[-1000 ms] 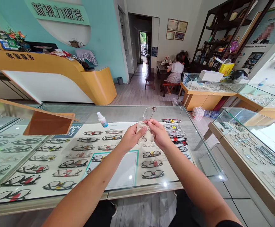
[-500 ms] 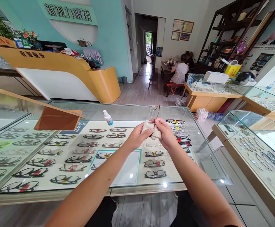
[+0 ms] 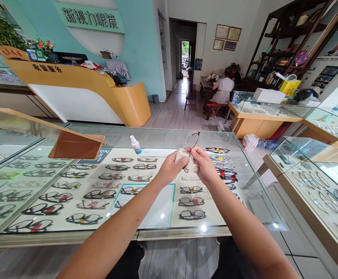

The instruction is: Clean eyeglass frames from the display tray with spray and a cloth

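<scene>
Above the glass counter, my left hand (image 3: 169, 167) is closed on a pale cleaning cloth (image 3: 182, 155), which is folded over part of a pair of eyeglasses (image 3: 192, 138). One thin-rimmed lens sticks up past the fingers; the other lens is hidden by the cloth and hands. My right hand (image 3: 203, 162) pinches the eyeglasses' frame near its middle, close against the cloth. A white spray bottle (image 3: 135, 145) with a blue lower part stands on the counter to the left of my hands.
Rows of eyeglasses lie inside the glass display counter (image 3: 154, 232). On its left stands a wood-framed mirror-like stand (image 3: 72, 145). Another glass case (image 3: 316, 186) is at the right. Two people sit at a table (image 3: 205, 81) in the back, beyond a bench (image 3: 191, 97).
The view has shifted slightly, so the surroundings sit a little further right. My hands keep their hold on the eyeglasses and cloth, and the exposed lens has turned slightly.
</scene>
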A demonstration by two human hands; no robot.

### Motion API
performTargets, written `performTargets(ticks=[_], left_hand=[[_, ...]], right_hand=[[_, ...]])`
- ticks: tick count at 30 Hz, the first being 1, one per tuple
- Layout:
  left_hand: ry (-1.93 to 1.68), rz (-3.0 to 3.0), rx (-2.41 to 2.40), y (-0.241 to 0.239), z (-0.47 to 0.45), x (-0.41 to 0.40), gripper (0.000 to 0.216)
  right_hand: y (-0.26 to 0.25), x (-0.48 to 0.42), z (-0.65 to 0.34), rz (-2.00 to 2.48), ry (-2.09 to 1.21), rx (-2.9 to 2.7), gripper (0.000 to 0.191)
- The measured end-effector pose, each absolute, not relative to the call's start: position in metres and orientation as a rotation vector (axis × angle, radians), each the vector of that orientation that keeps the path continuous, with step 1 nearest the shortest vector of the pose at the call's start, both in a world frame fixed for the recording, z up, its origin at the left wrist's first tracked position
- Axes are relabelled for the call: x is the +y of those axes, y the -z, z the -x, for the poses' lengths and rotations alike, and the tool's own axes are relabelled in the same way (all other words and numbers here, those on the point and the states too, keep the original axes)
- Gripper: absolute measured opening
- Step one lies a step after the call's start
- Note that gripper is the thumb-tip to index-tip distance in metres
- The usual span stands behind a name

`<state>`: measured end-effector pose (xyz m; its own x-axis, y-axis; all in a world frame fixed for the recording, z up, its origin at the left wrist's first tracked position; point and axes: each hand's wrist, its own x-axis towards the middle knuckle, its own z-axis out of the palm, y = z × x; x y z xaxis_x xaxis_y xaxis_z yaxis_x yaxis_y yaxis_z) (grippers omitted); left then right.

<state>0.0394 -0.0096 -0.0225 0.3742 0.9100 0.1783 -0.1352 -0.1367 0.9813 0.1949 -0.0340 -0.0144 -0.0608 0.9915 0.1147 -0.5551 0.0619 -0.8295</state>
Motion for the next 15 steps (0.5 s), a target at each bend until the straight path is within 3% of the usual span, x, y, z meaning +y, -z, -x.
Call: performTargets(ticks=[8,15], left_hand=[[-1.122,-1.45,0.832,0.025,-0.039,-0.004,0.071],[-0.962,-1.552,0.686,0.025,-0.035,-0.006,0.071]], right_hand=[[0.015,-0.033,-0.196,0.685,-1.412,-0.895,0.035],[0.016,-0.028,-0.203,0.741,-1.374,-0.845,0.04]])
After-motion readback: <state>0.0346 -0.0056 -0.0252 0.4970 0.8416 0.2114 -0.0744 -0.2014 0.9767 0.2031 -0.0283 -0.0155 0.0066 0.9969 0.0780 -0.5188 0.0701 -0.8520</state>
